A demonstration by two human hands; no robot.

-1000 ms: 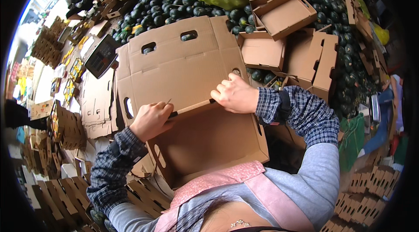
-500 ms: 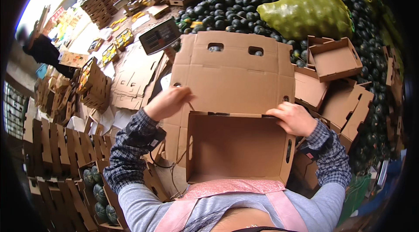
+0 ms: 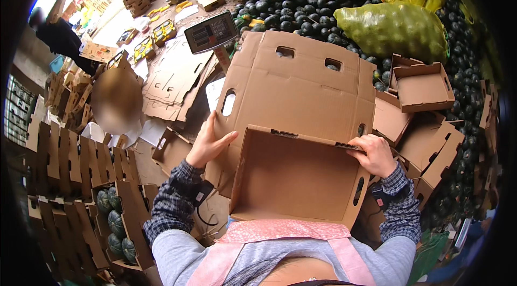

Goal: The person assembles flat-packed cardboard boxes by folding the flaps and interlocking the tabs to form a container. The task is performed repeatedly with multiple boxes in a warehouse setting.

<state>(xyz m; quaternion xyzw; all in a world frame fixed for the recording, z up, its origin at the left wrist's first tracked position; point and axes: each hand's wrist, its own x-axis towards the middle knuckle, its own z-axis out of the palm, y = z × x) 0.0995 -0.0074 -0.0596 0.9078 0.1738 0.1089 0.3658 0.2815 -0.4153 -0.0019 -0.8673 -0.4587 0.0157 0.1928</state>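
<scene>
An open brown cardboard box (image 3: 301,181) stands tilted against my front, its hollow facing me. My right hand (image 3: 374,154) is closed on its upper right corner, fingers curled over the rim. Past the box's upper left corner, my left hand (image 3: 209,143) has its thumb and fingers apart. It is at the left edge of a flat, unfolded cardboard blank (image 3: 301,89); whether it touches that edge I cannot tell. The blank lies beyond the box, with cut-out handle holes, and the box hides its near part.
A digital scale display (image 3: 211,33) stands behind the blank. Dark green squashes (image 3: 291,11) are heaped far off, beside a full yellow-green mesh sack (image 3: 393,30). Empty boxes (image 3: 423,84) lie at right. Stacked cartons (image 3: 70,162) line the left; a person (image 3: 62,38) is far left.
My left hand has come away from the box's upper left corner, its fingers spreading. My right hand keeps its hold. The box and the blank now sit slightly turned in view.
</scene>
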